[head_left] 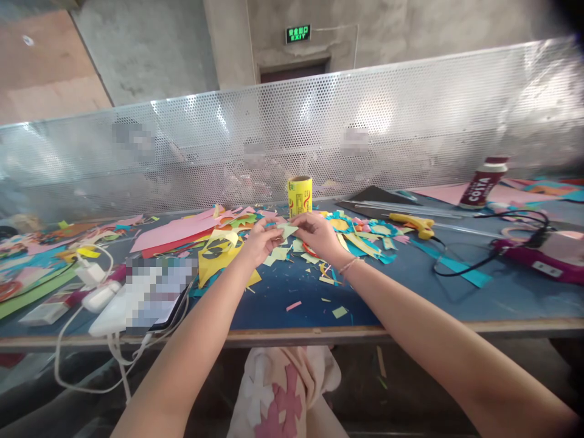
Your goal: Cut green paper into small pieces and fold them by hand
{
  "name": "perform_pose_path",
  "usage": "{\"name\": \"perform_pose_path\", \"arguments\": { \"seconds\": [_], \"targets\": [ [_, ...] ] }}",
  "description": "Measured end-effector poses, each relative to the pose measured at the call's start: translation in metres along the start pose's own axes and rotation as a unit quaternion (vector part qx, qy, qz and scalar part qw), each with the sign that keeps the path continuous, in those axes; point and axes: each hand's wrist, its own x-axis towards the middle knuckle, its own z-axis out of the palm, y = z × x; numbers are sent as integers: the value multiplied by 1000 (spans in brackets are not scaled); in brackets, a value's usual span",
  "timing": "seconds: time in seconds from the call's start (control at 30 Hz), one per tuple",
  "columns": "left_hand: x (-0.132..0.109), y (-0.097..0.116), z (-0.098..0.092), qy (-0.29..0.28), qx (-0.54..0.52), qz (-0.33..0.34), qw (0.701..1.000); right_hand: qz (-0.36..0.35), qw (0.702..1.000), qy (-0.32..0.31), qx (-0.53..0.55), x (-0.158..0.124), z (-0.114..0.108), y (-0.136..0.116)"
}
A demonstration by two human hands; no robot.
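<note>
My left hand (261,241) and my right hand (318,234) meet above the blue table (292,292), both pinching a small pale green piece of paper (287,230) between their fingertips. A thin bracelet circles my right wrist. Under the hands lie several coloured paper scraps, among them a yellow sheet with cut-outs (219,255) to the left and teal and yellow flower shapes (365,231) to the right. A yellow cylindrical can (300,194) stands just behind the hands.
A perforated metal screen (292,134) runs along the table's far side. A yellow-handled cutter (413,224), a purple glue gun (538,255) with black cable and a dark bottle (482,182) sit at right. White chargers and cords (104,298) lie at left.
</note>
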Motion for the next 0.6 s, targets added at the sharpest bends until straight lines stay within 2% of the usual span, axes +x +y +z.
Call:
{"name": "perform_pose_path", "arguments": {
  "seconds": [0.17,0.33,0.6],
  "targets": [
    [0,-4,2,-13,60,86,994,28,998,52,16,1,0,3],
    [0,-9,4,24,131,173,976,19,995,92,35,0,4,0],
    [-4,-7,13,60,165,187,967,13,992,105,72,-3,11,-7]
  ]
}}
